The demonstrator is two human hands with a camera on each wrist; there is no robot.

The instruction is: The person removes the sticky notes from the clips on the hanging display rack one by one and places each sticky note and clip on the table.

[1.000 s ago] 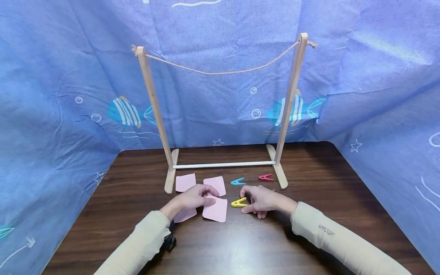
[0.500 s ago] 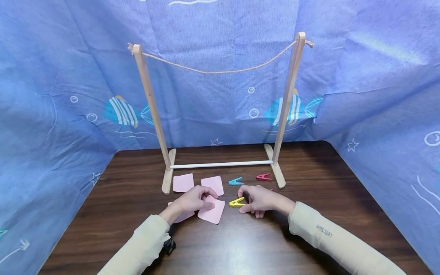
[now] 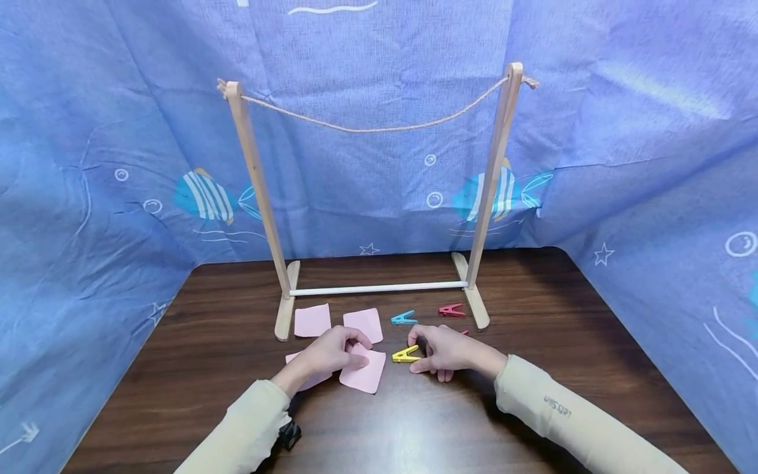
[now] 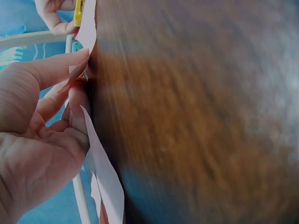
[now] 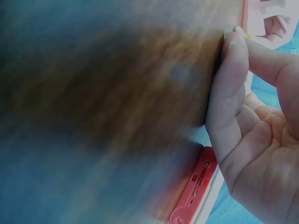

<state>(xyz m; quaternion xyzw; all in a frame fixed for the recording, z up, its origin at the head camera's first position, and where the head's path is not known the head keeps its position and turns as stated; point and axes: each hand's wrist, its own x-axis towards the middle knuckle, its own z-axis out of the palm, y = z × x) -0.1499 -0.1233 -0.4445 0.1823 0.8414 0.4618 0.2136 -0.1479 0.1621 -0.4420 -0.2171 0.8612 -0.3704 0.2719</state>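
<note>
At the near right of a group of pink paper squares, my left hand (image 3: 328, 349) pinches one pink square (image 3: 367, 376) by its upper left corner. That square's edge curls up off the table between thumb and finger (image 4: 70, 63) in the left wrist view. Just to its right, my right hand (image 3: 447, 349) holds a yellow clothespin (image 3: 404, 355) by its handle ends, between thumb and forefinger. The clothespin's nose points left at the paper, a small gap apart. A red clothespin (image 5: 194, 191) lies beside the right hand, mostly hidden from the head view.
Two pink squares (image 3: 312, 320) (image 3: 363, 324) lie behind, and another (image 3: 316, 382) is partly under my left hand. A blue clothespin (image 3: 404, 318) and another red one (image 3: 452, 309) lie beyond. A wooden stand (image 3: 254, 178) with a sagging rope (image 3: 367, 130) rises behind.
The pink square under my left hand has turned slightly, its near edge swinging left, and its corner is pinched. My right hand keeps its hold on the yellow clothespin. The head view has shifted a little.
</note>
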